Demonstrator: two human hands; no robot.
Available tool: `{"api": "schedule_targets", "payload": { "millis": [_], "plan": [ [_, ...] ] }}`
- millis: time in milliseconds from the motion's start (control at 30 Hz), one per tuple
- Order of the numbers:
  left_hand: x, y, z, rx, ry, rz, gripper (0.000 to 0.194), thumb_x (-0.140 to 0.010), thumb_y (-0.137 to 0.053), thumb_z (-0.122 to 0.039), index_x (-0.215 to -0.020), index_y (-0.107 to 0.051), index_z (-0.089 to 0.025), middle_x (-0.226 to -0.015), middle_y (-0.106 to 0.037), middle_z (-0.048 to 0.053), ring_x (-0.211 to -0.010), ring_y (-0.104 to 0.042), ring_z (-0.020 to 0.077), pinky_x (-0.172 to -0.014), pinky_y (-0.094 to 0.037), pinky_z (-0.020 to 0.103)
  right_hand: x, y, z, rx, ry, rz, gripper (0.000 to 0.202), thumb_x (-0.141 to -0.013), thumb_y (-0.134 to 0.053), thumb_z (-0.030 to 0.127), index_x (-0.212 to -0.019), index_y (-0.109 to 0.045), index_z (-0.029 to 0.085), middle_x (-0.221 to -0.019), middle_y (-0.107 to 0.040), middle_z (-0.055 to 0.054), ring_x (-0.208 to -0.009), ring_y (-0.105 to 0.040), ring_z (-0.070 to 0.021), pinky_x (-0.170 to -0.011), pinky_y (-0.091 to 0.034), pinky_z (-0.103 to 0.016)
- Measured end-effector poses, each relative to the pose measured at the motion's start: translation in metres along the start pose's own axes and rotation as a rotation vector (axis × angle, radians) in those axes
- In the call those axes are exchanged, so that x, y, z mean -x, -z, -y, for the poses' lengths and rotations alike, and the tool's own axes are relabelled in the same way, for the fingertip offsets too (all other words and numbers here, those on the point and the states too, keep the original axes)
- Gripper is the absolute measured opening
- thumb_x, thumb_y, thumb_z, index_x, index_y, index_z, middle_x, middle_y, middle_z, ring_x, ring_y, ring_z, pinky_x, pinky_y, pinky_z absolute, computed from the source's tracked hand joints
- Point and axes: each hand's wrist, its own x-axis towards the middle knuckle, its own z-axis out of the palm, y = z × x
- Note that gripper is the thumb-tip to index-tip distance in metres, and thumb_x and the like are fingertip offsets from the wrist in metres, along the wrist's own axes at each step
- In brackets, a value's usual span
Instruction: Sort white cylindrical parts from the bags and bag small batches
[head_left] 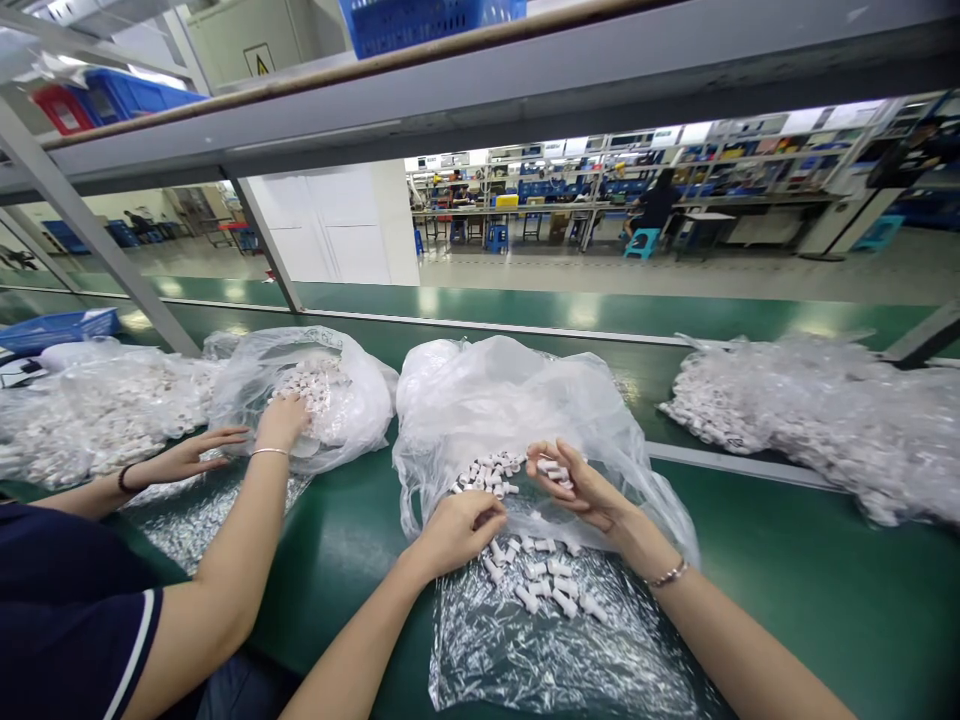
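Note:
In front of me lies a clear plastic bag (517,390) with its mouth towards me. Small white plastic fittings (491,472) spill from it, and several more (559,585) lie on the bubble-wrap-like clear sheet (540,660). My right hand (589,492) is cupped palm-inward at the bag's mouth, its curled fingers holding several of the fittings. To its left, my left hand (463,528) rests low over the loose fittings with fingers curled and closed. Its fingertips are partly hidden, so what they hold cannot be made out.
At left a co-worker's hand (283,424) reaches into another bag of white parts (360,400). Full bags (817,430) lie at right, more (97,400) at far left. A metal shelf (480,90) with blue baskets (427,25) spans overhead above the green table (810,600).

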Motion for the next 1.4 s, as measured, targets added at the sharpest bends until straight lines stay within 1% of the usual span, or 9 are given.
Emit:
{"api": "schedule_targets", "payload": {
  "millis": [200,333,433,567,700,833,1067,1233,1400],
  "plan": [
    [0.000,0.001,0.000,-0.009,0.000,0.004,0.016,-0.096,-0.049,-0.029,-0.093,-0.062,-0.021,-0.085,-0.062,0.001,-0.075,-0.055,0.0127,-0.067,-0.039,0.022,-0.013,-0.020,-0.022,0.581,0.147,-0.180,0.045,-0.089,-0.044,0.058,-0.098,-0.060,0.018,-0.095,-0.064,-0.003,-0.076,-0.051,-0.0046,-0.071,-0.037,-0.016],
    [0.001,0.001,0.000,-0.021,-0.002,0.006,0.015,-0.095,-0.050,-0.029,-0.092,-0.062,-0.020,-0.083,-0.061,0.001,-0.075,-0.055,0.0131,-0.067,-0.038,0.022,-0.016,-0.027,-0.031,0.839,0.133,-0.209,0.037,-0.089,-0.048,0.051,-0.107,-0.061,0.021,-0.099,-0.066,-0.003,-0.083,-0.055,-0.0077,-0.079,-0.036,-0.019],
    [0.001,0.001,0.000,-0.025,-0.006,0.011,0.016,-0.096,-0.049,-0.029,-0.092,-0.062,-0.020,-0.085,-0.062,0.002,-0.076,-0.055,0.0138,-0.068,-0.039,0.023,-0.013,-0.023,-0.021,0.545,0.089,-0.177,0.043,-0.085,-0.052,0.057,-0.096,-0.060,0.017,-0.090,-0.064,-0.003,-0.070,-0.049,-0.0038,-0.067,-0.034,-0.015],
    [0.001,0.000,0.001,-0.028,-0.011,0.030,0.017,-0.096,-0.049,-0.029,-0.093,-0.063,-0.019,-0.086,-0.063,0.002,-0.077,-0.056,0.0140,-0.069,-0.039,0.023,-0.007,-0.013,0.000,0.063,-0.022,-0.087,0.056,-0.085,-0.036,0.070,-0.092,-0.049,0.016,-0.078,-0.058,-0.001,-0.047,-0.020,0.0010,-0.043,-0.016,-0.017],
    [0.001,0.000,0.002,-0.036,-0.019,0.052,0.016,-0.095,-0.050,-0.028,-0.091,-0.062,-0.019,-0.084,-0.063,0.001,-0.079,-0.057,0.0142,-0.070,-0.039,0.023,-0.006,-0.013,0.003,-0.010,-0.012,-0.046,0.060,-0.086,-0.029,0.073,-0.099,-0.049,0.018,-0.086,-0.060,-0.002,-0.047,-0.019,0.0008,-0.042,-0.013,-0.018],
    [0.001,0.000,0.002,-0.045,-0.017,0.059,0.016,-0.096,-0.049,-0.029,-0.091,-0.062,-0.019,-0.084,-0.063,0.002,-0.078,-0.057,0.0144,-0.069,-0.039,0.023,-0.011,-0.024,-0.014,0.517,0.113,-0.174,0.051,-0.089,-0.040,0.063,-0.088,-0.056,0.015,-0.085,-0.063,-0.002,-0.066,-0.045,-0.0023,-0.062,-0.031,-0.015],
    [0.002,-0.001,0.003,-0.060,-0.014,0.056,0.014,-0.095,-0.051,-0.027,-0.089,-0.061,-0.019,-0.084,-0.062,0.001,-0.079,-0.056,0.0140,-0.070,-0.039,0.023,-0.019,-0.044,-0.039,1.090,0.143,-0.227,0.042,-0.094,-0.036,0.052,-0.108,-0.057,0.018,-0.099,-0.065,-0.005,-0.080,-0.057,-0.0080,-0.069,-0.029,-0.017],
    [0.002,0.002,0.005,-0.054,-0.008,0.063,0.013,-0.095,-0.052,-0.027,-0.092,-0.062,-0.019,-0.086,-0.063,0.001,-0.079,-0.057,0.0138,-0.070,-0.039,0.022,-0.012,-0.037,-0.019,0.715,0.076,-0.172,0.044,-0.090,-0.040,0.057,-0.098,-0.057,0.017,-0.084,-0.061,-0.002,-0.069,-0.050,-0.0040,-0.066,-0.033,-0.015],
    [0.001,0.002,0.009,-0.058,0.021,0.041,0.011,-0.093,-0.054,-0.026,-0.091,-0.063,-0.019,-0.086,-0.064,0.001,-0.079,-0.058,0.0149,-0.071,-0.039,0.024,0.009,-0.021,0.014,0.225,-0.070,0.177,0.052,-0.087,-0.040,0.066,-0.093,-0.052,0.016,-0.067,-0.044,0.004,-0.052,-0.026,0.0007,-0.050,-0.022,-0.014]
  ]
}}
